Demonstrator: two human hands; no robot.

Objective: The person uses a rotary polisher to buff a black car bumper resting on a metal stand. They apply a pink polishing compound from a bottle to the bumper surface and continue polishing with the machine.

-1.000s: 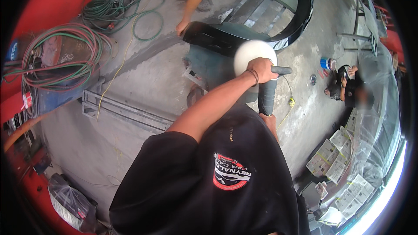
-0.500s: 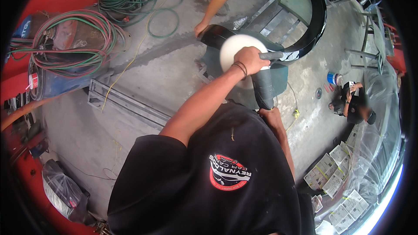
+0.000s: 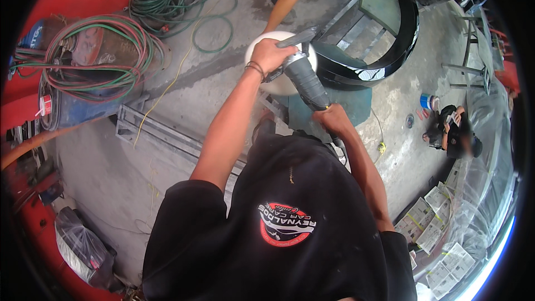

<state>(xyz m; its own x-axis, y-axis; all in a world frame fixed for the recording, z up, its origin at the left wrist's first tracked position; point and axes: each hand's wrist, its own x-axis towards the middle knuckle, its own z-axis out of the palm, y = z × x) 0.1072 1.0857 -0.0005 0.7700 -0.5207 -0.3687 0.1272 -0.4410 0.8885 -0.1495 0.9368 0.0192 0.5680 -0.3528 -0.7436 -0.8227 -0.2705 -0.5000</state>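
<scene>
Polisher [image 3: 304, 81], white pad down by the black fender [image 3: 390, 50]: our left hand [image 3: 270, 56] wraps its front handle, right hand [image 3: 331, 118] closed round its body. Mid-buffing; next pass likely needs steady, flat pressure.

Single head-worn fisheye, steeply downward, close overhead.

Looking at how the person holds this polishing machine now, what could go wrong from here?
1. A co-worker's bare hand rests right beside the round white polishing pad; the pad could catch it.
2. The left hand grips the side handle and the right hand grips the dark grey polisher body, both arms outstretched; a kick on the glossy black curved car panel might twist the tool loose.
3. Coiled green and red hoses on the floor could trip someone.
</scene>
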